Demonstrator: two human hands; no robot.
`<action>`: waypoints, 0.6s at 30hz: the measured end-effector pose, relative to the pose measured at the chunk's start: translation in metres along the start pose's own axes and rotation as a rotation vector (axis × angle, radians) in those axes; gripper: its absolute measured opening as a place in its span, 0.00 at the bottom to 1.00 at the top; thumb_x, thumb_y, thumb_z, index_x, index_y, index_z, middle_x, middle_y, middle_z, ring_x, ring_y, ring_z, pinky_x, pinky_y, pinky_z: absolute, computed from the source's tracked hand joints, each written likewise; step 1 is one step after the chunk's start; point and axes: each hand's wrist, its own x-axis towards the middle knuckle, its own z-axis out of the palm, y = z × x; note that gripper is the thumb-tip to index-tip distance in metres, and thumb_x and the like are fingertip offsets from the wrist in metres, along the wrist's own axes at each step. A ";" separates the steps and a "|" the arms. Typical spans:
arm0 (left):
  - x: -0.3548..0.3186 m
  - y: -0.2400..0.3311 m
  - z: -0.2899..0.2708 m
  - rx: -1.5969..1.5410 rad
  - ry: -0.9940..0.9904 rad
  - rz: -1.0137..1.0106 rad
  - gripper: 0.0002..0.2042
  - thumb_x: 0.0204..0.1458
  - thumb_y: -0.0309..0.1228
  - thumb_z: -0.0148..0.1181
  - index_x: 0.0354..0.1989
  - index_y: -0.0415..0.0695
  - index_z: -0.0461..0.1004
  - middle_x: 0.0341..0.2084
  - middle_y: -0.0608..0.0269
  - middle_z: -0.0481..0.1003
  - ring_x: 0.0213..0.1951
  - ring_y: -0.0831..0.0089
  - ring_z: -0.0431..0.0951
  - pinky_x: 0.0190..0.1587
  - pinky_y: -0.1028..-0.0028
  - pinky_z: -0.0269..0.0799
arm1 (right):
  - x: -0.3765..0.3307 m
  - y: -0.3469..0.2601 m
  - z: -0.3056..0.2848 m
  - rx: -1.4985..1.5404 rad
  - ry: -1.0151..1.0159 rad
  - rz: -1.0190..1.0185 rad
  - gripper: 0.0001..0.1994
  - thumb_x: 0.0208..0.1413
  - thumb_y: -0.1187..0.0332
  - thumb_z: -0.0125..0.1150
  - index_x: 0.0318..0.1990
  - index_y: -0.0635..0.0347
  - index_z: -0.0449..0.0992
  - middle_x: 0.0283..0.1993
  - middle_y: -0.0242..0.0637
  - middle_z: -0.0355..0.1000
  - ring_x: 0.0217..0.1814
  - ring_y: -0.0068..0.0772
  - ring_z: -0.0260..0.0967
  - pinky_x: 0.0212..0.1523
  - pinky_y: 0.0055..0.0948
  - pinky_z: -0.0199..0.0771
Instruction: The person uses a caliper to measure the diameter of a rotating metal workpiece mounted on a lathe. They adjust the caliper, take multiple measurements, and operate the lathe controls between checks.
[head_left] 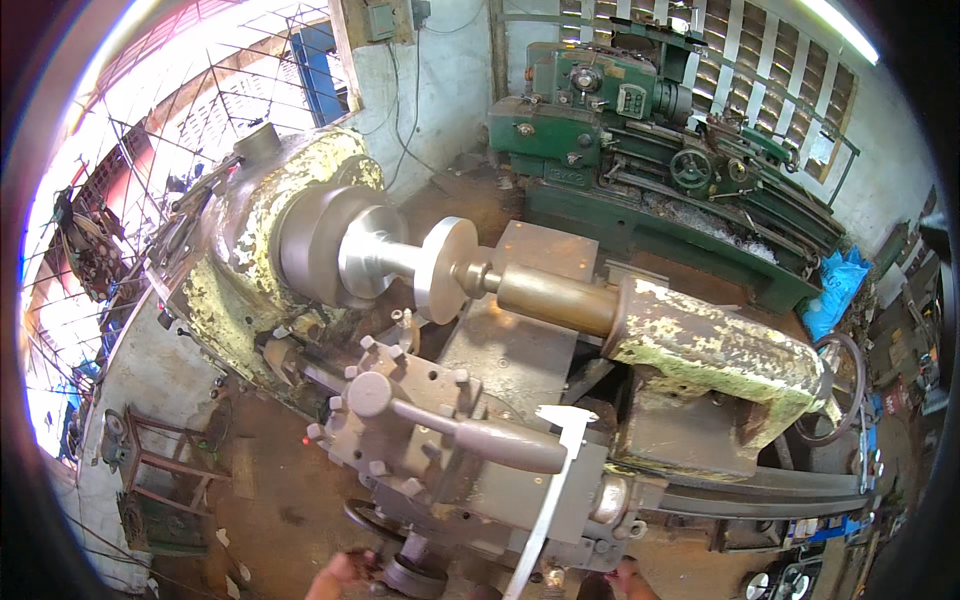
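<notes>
A shiny metal spool-shaped workpiece [446, 262] sits between the smooth, blurred chuck [320, 245] and the tailstock quill [555, 297] of an old lathe. In front of it, the square tool post [430, 375] carries a clamping lever [505, 440]. A vernier caliper [548, 510] lies slanted across the carriage, its jaws beside the lever's end. At the lower edge, my left hand [343, 574] is closed at the rim of a handwheel [415, 578]. My right hand [630, 580] is curled beside a dark part under the slide; what its fingers hold is hidden.
A green lathe [650, 130] with metal shavings in its bed stands against the back wall. The tailstock [715, 350] with its handwheel [850, 385] is at the right, near a blue bag [836, 290]. A rusty metal frame [165, 460] stands on the floor at left.
</notes>
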 end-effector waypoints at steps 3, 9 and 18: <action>-0.042 0.058 0.015 0.785 0.176 0.265 0.11 0.59 0.33 0.58 0.42 0.38 0.80 0.34 0.58 0.82 0.37 0.65 0.79 0.43 0.64 0.74 | -0.027 -0.019 0.010 -0.006 0.036 0.058 0.09 0.61 0.61 0.57 0.43 0.54 0.76 0.34 0.35 0.75 0.35 0.34 0.74 0.36 0.39 0.77; -0.170 0.110 0.159 1.085 1.145 0.603 0.06 0.49 0.28 0.62 0.33 0.39 0.80 0.31 0.44 0.80 0.36 0.48 0.81 0.39 0.61 0.76 | -0.043 -0.055 0.012 -0.033 -0.236 0.095 0.09 0.58 0.58 0.64 0.38 0.50 0.75 0.28 0.32 0.72 0.29 0.32 0.71 0.30 0.40 0.76; -0.202 0.074 0.472 1.003 0.791 0.823 0.23 0.51 0.40 0.68 0.51 0.37 0.74 0.47 0.45 0.78 0.50 0.51 0.78 0.53 0.60 0.73 | -0.138 -0.169 -0.011 -1.148 -0.467 0.106 0.27 0.60 0.52 0.62 0.60 0.63 0.73 0.45 0.42 0.78 0.44 0.37 0.77 0.43 0.38 0.77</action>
